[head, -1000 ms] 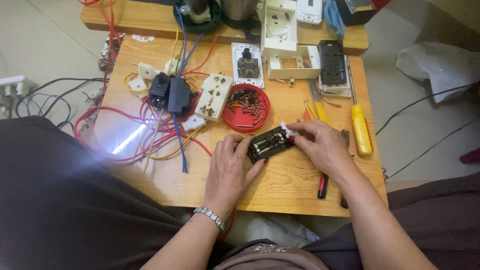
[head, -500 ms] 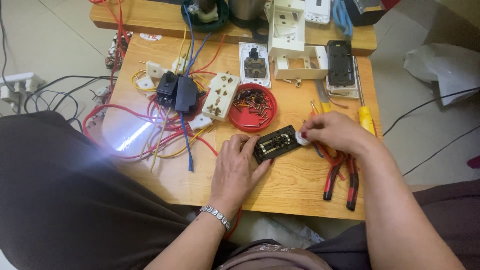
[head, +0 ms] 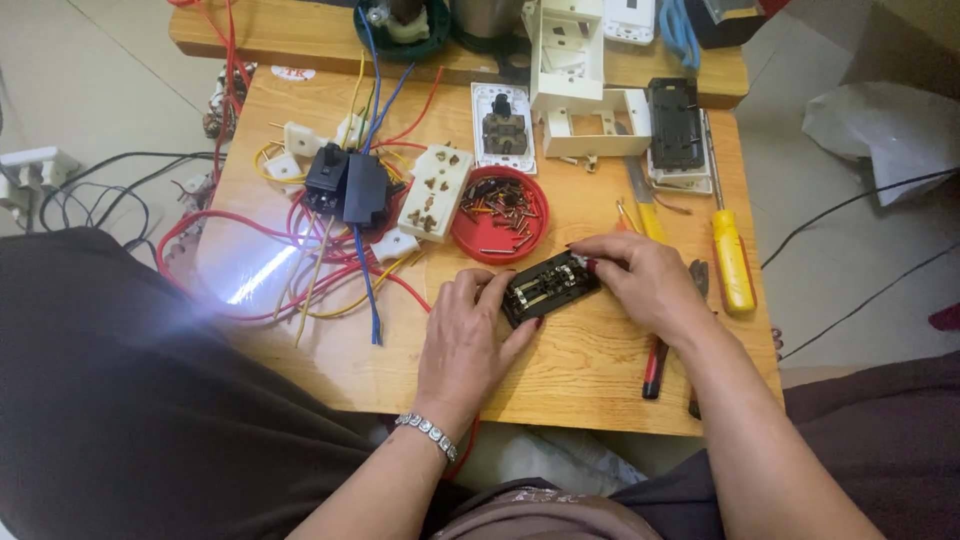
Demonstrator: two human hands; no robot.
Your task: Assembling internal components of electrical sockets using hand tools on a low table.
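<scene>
Presently the black socket module [head: 548, 288] lies just below the red screw dish [head: 498, 216]; left hand [head: 468, 335] clamps its near end; right hand [head: 640, 282] pinches its far end; fitting step judged underway; next move needs steady alignment.

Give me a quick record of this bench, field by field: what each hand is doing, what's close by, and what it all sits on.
left hand: steadies the near end of the black module
right hand: fingertips at the module's far end
module: flat on the table, between both hands
behind module: red dish of screws
right of hands: yellow screwdriver, red-handled pliers partly under the right hand
left side: tangle of wires, white socket
</scene>
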